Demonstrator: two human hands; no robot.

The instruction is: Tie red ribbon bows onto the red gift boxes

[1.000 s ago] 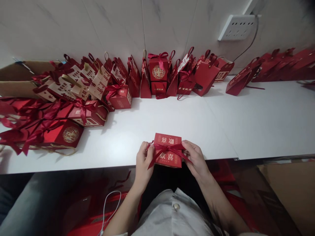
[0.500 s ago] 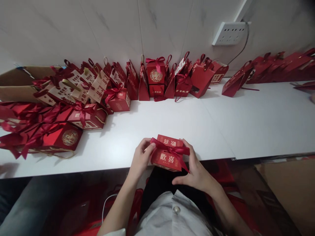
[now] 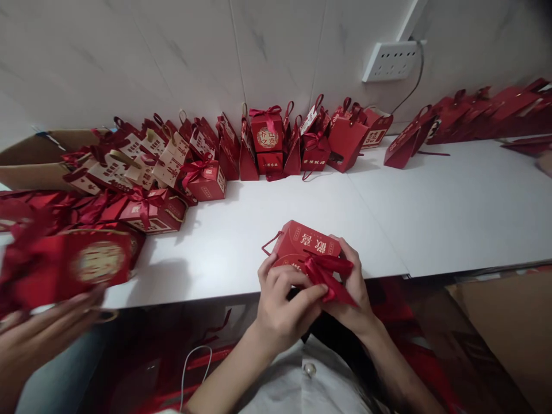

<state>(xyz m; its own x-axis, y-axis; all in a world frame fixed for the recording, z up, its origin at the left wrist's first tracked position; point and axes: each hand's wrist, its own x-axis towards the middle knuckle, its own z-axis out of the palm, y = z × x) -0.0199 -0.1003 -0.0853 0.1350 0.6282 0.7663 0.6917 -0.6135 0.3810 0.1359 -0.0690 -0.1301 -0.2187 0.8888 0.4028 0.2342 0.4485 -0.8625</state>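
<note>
Red gift box point(image 3: 308, 238) in front of me, held at the near edge of the white table point(image 3: 267, 213), tilted; can't tell whether any of it rests there. My right hand point(image 3: 356, 290) is half curled round the side of the box, probably to steady it. My left hand point(image 3: 284, 299) reaches across the lower part, fingers bent, thumb hidden from me, fingertips closed down on the red ribbon point(image 3: 330, 270); I judge the box is kept close so both hands can get at the bow. Cord handle point(image 3: 271, 244) sticks out on the far left side, clear of my fingers. Other boxes are pushed back along the wall, presumably to leave working room. Count: one box and one ribbon bow with me; one co-worker's hand point(image 3: 52, 336) plainly seen at left, under one blurred box point(image 3: 92, 261) with a round gold emblem. Two bow-tied boxes stand out front of the left cluster: a smaller box point(image 3: 207, 179) and a larger box point(image 3: 153, 210). One emblem box point(image 3: 266, 132) mid-row. One open carton point(image 3: 30, 155) behind left, one socket strip point(image 3: 392, 62) on the wall. The far right group point(image 3: 478, 118) overlaps too much to number.
</note>
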